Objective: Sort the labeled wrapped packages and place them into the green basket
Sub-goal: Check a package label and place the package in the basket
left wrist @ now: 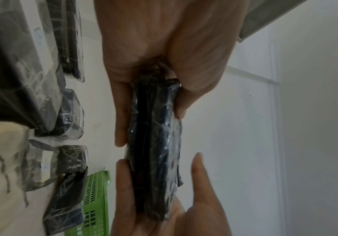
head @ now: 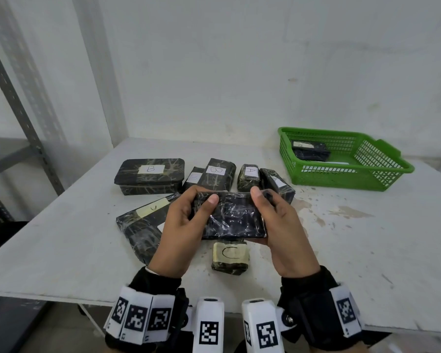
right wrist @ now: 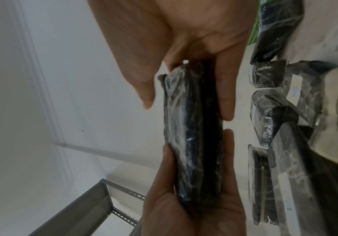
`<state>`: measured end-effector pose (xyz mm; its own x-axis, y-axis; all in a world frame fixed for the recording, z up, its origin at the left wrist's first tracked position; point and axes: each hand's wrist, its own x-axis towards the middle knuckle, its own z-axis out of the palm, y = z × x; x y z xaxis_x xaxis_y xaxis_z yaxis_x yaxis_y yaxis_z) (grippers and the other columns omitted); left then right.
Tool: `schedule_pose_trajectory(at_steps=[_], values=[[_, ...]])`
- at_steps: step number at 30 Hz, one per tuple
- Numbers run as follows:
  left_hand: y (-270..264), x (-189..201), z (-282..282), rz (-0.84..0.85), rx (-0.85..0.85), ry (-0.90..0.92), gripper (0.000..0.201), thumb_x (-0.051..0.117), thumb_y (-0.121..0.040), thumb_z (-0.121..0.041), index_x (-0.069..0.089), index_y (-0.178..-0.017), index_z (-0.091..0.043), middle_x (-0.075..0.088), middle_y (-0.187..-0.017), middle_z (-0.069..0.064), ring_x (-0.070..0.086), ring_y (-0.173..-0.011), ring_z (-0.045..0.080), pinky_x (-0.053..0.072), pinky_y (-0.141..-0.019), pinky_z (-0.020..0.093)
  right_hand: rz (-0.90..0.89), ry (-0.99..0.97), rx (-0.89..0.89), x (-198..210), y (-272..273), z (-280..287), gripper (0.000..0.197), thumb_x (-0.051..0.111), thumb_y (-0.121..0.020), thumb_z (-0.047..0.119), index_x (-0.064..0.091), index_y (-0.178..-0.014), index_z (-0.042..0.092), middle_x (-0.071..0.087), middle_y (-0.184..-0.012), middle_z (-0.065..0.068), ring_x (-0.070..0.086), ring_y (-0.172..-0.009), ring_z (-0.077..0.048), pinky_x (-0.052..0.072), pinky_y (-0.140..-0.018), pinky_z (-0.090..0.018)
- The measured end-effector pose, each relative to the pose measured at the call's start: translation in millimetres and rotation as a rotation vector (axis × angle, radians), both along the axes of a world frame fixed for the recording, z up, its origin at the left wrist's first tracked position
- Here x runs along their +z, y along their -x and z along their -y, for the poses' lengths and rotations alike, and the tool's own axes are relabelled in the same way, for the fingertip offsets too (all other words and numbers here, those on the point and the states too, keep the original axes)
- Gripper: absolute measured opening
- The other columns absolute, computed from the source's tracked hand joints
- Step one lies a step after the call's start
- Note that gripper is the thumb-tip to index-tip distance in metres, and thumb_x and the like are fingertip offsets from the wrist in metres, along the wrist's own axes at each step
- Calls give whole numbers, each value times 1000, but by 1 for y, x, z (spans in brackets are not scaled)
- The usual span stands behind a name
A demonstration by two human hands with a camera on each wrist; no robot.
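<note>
White table [head: 341, 250], kinda stained and scuffed, pushed up against a plain white wall, with a grey metal shelf frame [head: 23, 118] off to the side.

Both my hands are clamped on one dark package [head: 232, 216] wrapped in shiny plastic, held up off the table. My left hand [head: 181, 233] grips one end, thumb on top and fingers curled underneath; my right hand [head: 280, 225] has the other end the same way. No label shows on the face pointing at me. From the wrist cams you only see its thin edge between the two palms.

Taking that held package as the landmark: right below it, closer to me, a small package marked C [head: 230, 257] sits on the table. Off its left end, partly under my left hand, lies a long package with a yellowish label [head: 140, 225]. Behind it there's a row: a big flat one marked B [head: 149, 175] furthest left, then a smaller one whose label I can't read [head: 194, 177], with another B [head: 218, 174] lying partly over it, then a small A [head: 248, 175], then a tilted one [head: 278, 184], letter too blurry to tell.

Further back and right of it is the green basket [head: 382, 179], with one dark package inside [head: 309, 149] near its far left corner.
</note>
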<state>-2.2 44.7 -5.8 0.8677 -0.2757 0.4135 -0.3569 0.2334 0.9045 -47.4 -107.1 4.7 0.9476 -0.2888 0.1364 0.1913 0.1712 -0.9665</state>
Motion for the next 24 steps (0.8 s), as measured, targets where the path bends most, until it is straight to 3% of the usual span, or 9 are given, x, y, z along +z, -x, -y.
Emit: schedule_pose_trajectory(at_steps=[2, 7, 9, 12, 15, 17, 19, 22, 24], values=[[0, 0, 0, -9, -2, 3, 26, 55, -94, -23, 62, -98, 1, 66, -85, 16, 63, -80, 17, 51, -73, 24, 7, 21, 1, 0, 0, -2, 34, 66, -84, 40, 67, -104, 12, 73, -107, -8, 71, -101, -21, 59, -85, -40], [3, 1, 2, -114, -60, 35, 28, 57, -93, -34, 65, -98, -8, 73, -106, 12, 69, -101, 26, 56, -85, 37, 77, 27, -93, -5, -2, -4, 34, 79, -77, 28, 63, -90, 1, 66, -103, -27, 66, -99, -41, 55, -90, -53], [1, -1, 1, -99, -36, 49, 19, 58, -93, -33, 68, -91, -17, 73, -107, 14, 69, -101, 29, 56, -85, 41, 81, 6, -90, -7, -2, -6, 28, 78, -79, 22, 63, -87, 0, 65, -102, -30, 68, -93, -37, 56, -89, -51], [0, 0, 3, -58, -2, 44, 18, 59, -95, -30, 70, -81, -28, 73, -105, 17, 69, -97, 31, 56, -85, 47, 34, -35, -39, -6, -2, -7, 18, 74, -80, 22, 68, -90, 8, 73, -97, -17, 71, -91, -26, 59, -81, -38], [-1, -1, 5, -43, 40, 30, 17, 60, -94, -31, 69, -82, -24, 73, -98, 18, 69, -86, 27, 56, -76, 42, 1, -59, 30, -3, -1, -7, 39, 75, -72, 30, 67, -104, 9, 76, -99, -8, 73, -92, -21, 60, -77, -32], [-2, -1, 6, -42, 51, 15, 18, 62, -94, -32, 69, -80, -26, 73, -99, 18, 69, -90, 33, 56, -79, 45, 1, -56, 16, -3, 0, -11, 45, 78, -68, 28, 66, -108, 8, 76, -100, -6, 73, -92, -21, 60, -77, -32], [0, 0, 7, -51, 21, 4, 18, 62, -91, -35, 69, -85, -21, 73, -102, 14, 69, -98, 30, 57, -85, 39, 12, -36, -56, -6, 0, -12, 41, 81, -69, 22, 67, -104, 6, 76, -98, -9, 73, -93, -24, 60, -82, -38], [3, 0, 6, -68, -32, 2, 22, 58, -86, -35, 67, -90, -15, 74, -106, 9, 69, -100, 19, 55, -81, 24, 34, -15, -110, -10, -1, -11, 26, 81, -73, 13, 63, -89, 3, 73, -95, -18, 72, -92, -31, 59, -85, -45], [2, -3, 4, -47, -26, 3, 16, 57, -90, -31, 69, -88, -21, 74, -106, 8, 69, -101, 20, 56, -82, 28, 32, -19, -111, -11, -1, -12, 28, 81, -74, 11, 59, -87, 0, 72, -95, -21, 71, -92, -33, 59, -84, -45]])
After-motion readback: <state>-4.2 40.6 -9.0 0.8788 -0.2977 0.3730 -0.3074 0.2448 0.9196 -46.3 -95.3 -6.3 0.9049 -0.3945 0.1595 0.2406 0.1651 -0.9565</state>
